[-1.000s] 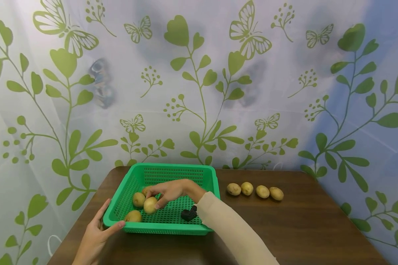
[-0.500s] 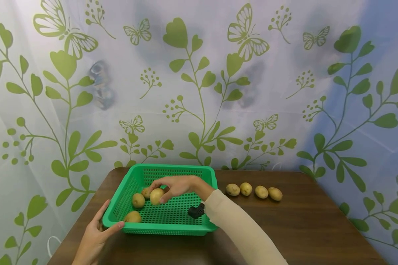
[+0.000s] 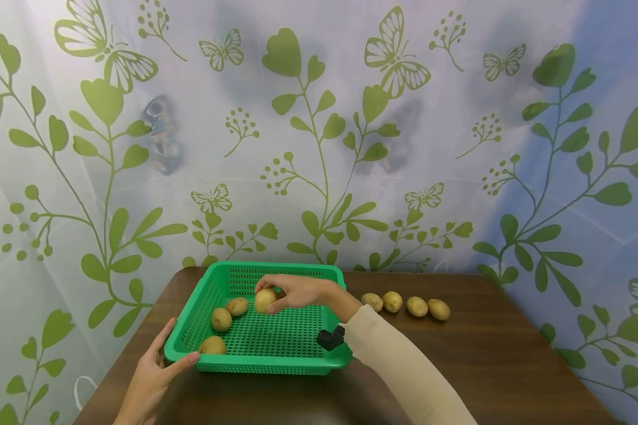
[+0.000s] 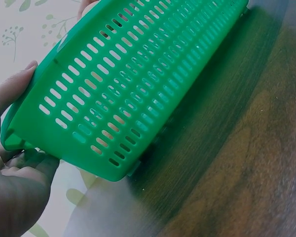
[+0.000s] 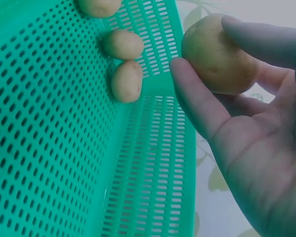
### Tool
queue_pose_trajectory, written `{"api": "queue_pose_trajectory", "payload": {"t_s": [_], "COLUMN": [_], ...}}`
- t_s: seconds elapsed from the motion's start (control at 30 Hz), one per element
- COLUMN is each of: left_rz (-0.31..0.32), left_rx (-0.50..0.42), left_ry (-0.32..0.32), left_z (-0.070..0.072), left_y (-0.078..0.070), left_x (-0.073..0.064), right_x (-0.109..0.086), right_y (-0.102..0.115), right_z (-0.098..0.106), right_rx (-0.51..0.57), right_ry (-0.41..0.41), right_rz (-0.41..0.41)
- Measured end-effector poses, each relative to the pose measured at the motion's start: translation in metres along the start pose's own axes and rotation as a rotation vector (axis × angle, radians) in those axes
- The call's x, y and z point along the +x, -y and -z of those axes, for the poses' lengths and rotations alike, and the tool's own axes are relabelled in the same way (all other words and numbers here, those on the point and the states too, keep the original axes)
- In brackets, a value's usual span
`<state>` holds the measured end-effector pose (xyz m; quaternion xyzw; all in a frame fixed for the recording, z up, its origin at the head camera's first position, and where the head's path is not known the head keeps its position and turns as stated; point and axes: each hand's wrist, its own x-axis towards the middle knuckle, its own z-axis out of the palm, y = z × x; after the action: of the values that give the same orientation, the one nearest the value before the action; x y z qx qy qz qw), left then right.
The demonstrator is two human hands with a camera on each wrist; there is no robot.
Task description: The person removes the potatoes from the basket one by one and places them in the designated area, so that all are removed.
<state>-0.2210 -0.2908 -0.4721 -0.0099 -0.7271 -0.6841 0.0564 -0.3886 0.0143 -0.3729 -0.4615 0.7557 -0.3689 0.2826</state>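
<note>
My right hand point(image 3: 295, 292) pinches a potato point(image 3: 265, 301) between thumb and fingers, above the inside of a green plastic basket point(image 3: 276, 367). The right wrist view shows this held potato point(image 5: 217, 55) close up, raised off the basket floor. Three more potatoes lie along the basket's left side: one at the back point(image 3: 237, 306), one in the middle point(image 3: 221, 319) and one at the front point(image 3: 212, 345). With its thumb over the rim, my left hand point(image 3: 151, 372) grips the basket's front left corner; in the left wrist view its fingers point(image 4: 39, 165) curl under the rim.
Several potatoes point(image 3: 417, 307) sit in a row on the brown wooden table point(image 3: 457, 366), right of the basket. A black wrist-worn device point(image 3: 331, 339) hangs at my right wrist over the basket. Behind the table hangs a white curtain point(image 3: 319, 147) with green leaves and butterflies.
My right hand has lifted the potato from among the others and moved right and toward the back. The left hand has stayed on the basket's corner.
</note>
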Motion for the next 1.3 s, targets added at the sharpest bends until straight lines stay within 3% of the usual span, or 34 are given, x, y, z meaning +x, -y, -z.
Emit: {"api": "queue_pose_trajectory", "payload": {"t_s": [0.43, 0.93, 1.3], "left_rz": [-0.016, 0.052, 0.009], "left_rx": [0.009, 0.005, 0.018], "left_ry": [-0.017, -0.008, -0.011], "left_z": [0.0, 0.0, -0.001], "left_y": [0.001, -0.001, -0.001], "left_x": [0.0, 0.0, -0.001], "right_x": [-0.033, -0.055, -0.071], "right_y": [-0.002, -0.008, -0.015], "right_z": [0.005, 0.009, 0.015], "right_rx": [-0.108, -0.156, -0.188], "right_ry": [-0.016, -0.031, -0.047], "right_rz": [-0.019, -0.077, -0.108]}}
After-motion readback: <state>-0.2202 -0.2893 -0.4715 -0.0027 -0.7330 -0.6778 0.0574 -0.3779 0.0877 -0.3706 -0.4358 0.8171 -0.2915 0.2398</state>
